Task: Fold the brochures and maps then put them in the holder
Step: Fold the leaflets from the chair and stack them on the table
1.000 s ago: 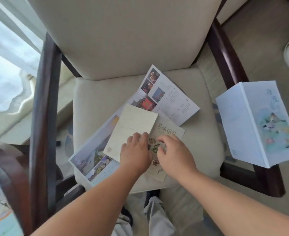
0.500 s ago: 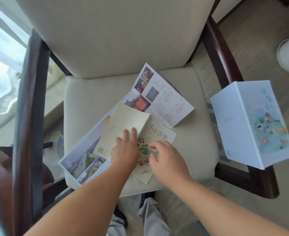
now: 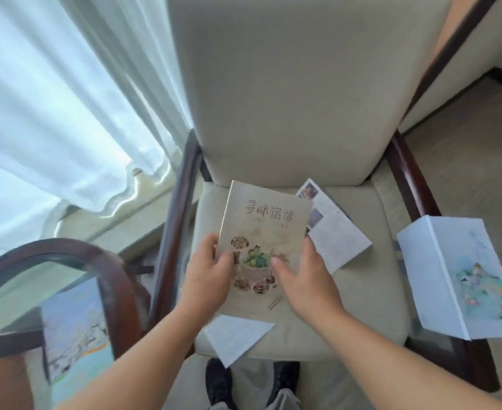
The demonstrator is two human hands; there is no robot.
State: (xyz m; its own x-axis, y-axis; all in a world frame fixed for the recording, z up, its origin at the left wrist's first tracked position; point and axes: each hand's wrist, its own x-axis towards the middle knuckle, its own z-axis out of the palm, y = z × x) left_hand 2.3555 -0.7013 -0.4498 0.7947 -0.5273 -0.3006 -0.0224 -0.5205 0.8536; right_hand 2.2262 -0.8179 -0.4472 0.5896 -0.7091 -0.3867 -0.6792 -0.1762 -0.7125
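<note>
Beige brochure [image 3: 266,220], seemingly folded, held over chair seat [image 3: 362,291], left hand [image 3: 211,272] gripping its left edge, right hand [image 3: 306,276] its right; nothing stowed yet, far-right leaflet [image 3: 340,241] and near sheet [image 3: 237,335] remain.

armchair [image 3: 288,99] cream (dark wood arms) | sheer curtain [image 3: 51,99] left | black shoes [image 3: 218,380] below seat

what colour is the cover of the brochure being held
Beige brochure, with a food illustration; head view.

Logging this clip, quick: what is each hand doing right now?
Left hand: grips the food brochure by its left edge.
Right hand: holds the same brochure's right edge, thumb on the cover.
</note>
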